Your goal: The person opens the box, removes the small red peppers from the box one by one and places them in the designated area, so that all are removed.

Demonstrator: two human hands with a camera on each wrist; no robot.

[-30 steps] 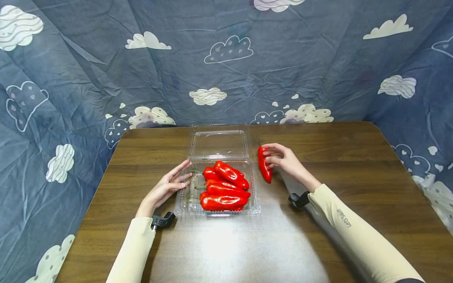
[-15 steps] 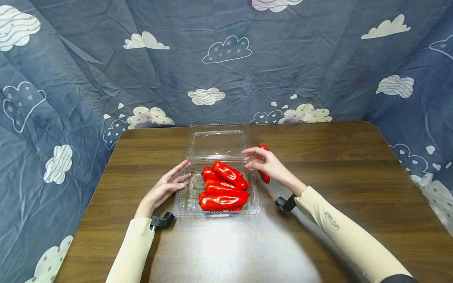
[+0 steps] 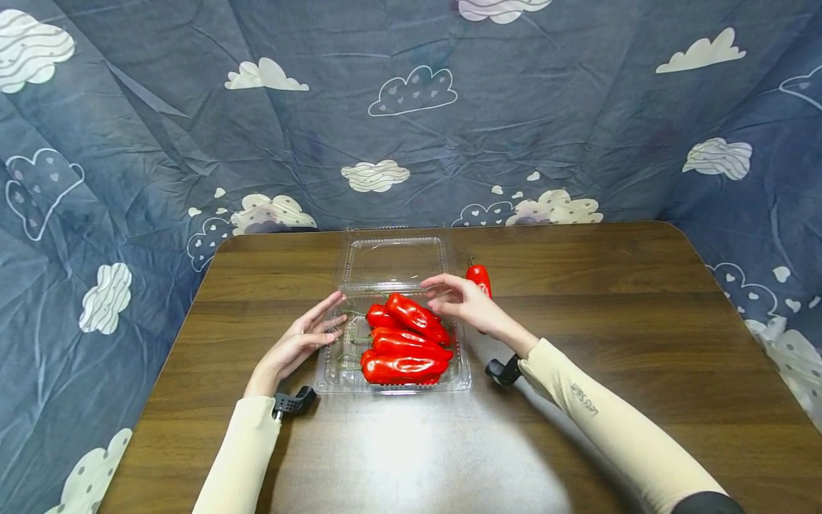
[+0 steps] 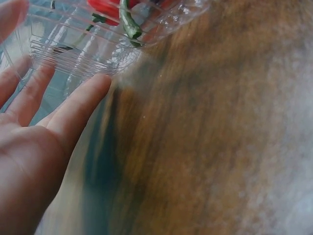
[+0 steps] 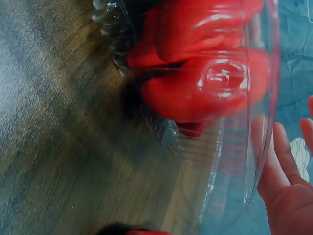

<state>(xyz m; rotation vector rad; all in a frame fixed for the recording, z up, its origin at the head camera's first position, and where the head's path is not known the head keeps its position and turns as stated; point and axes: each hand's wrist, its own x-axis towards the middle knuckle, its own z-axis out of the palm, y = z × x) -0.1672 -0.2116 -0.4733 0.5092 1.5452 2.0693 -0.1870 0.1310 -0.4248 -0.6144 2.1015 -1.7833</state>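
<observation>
A clear plastic clamshell container (image 3: 334,389) lies open on the table, holding several shiny red peppers (image 3: 404,366) with green stems. The topmost pepper (image 3: 417,316) lies slantwise over the others. My left hand (image 3: 289,350) has its fingers extended along the container's left wall; in the left wrist view the fingertips (image 4: 100,83) meet the ridged plastic. Over the container's back right corner is my right hand (image 3: 472,307), fingers loosely bent beside the topmost pepper, nothing in its grasp. Another red pepper (image 3: 478,277) lies on the table beyond it, partly hidden by that hand.
The container's transparent lid (image 3: 397,260) is folded back flat toward the table's far edge. A brown wooden table (image 3: 610,300) carries everything. Behind it hangs a blue cloth (image 3: 321,135) with a cloud pattern.
My right hand has moved left, from over the lone pepper to the container's right side, leaving that pepper on the table. My left hand has stayed at the container's left wall.
</observation>
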